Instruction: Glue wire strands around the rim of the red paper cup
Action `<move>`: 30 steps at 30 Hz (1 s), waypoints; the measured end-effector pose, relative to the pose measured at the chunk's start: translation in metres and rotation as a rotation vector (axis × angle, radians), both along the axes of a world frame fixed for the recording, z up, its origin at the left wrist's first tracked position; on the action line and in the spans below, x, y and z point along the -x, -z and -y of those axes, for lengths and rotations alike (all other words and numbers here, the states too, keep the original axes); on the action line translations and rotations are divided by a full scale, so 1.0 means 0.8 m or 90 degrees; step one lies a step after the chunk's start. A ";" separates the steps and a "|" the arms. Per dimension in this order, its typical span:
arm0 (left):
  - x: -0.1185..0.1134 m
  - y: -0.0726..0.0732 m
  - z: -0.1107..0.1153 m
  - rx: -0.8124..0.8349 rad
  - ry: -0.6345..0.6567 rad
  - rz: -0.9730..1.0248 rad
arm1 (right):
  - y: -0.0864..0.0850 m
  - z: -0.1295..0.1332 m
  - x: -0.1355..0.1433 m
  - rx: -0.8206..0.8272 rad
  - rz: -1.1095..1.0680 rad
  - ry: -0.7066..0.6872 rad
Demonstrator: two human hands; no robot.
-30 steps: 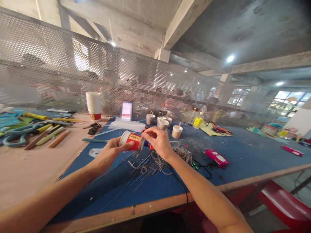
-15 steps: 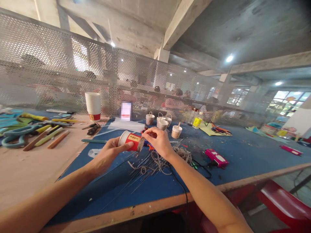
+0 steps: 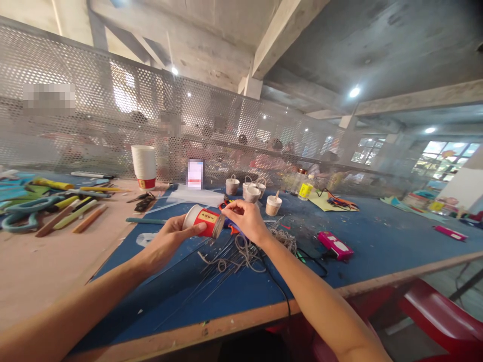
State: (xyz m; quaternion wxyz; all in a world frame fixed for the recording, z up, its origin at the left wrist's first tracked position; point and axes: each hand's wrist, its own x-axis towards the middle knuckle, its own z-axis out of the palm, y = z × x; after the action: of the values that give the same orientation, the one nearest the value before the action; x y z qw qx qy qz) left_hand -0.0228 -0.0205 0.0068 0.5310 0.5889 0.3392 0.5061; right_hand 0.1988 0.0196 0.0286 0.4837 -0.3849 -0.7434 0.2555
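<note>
My left hand is wrapped round a red and white paper cup lying on its side in the air, its white end towards the left. Grey-brown cord circles the cup's right end in a band. Thumb and fingertips of my right hand are pinched together at that band, on what looks like the cord; the exact grip is small and partly hidden. Below, a loose tangle of grey cord lies over thin dark sticks. A blue and orange tool shows partly behind my right hand.
Several small cord-covered cups stand behind my hands. A stack of paper cups and a phone stand by the perforated screen. Scissors and clay-like sticks lie left. A pink box with a black cable sits right.
The cup has turned slightly in my left hand, and my right fingertips stay pinched beside its banded end. The view has shifted a little; the table things have not moved.
</note>
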 end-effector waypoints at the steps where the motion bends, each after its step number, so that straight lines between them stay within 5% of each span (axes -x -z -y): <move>1: 0.000 0.000 0.000 0.000 0.002 0.001 | 0.000 -0.001 0.000 0.010 -0.003 -0.004; 23: -0.004 -0.011 0.008 0.086 0.083 0.116 | 0.014 -0.014 -0.004 0.177 -0.084 -0.063; 30: 0.001 -0.010 0.004 0.105 0.048 0.135 | 0.020 -0.013 0.000 0.241 -0.152 -0.076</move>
State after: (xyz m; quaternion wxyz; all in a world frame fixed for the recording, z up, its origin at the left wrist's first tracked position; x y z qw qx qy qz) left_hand -0.0239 -0.0234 0.0148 0.6291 0.4990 0.2991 0.5156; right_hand 0.1984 0.0301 0.0129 0.4714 -0.3911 -0.6410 0.4625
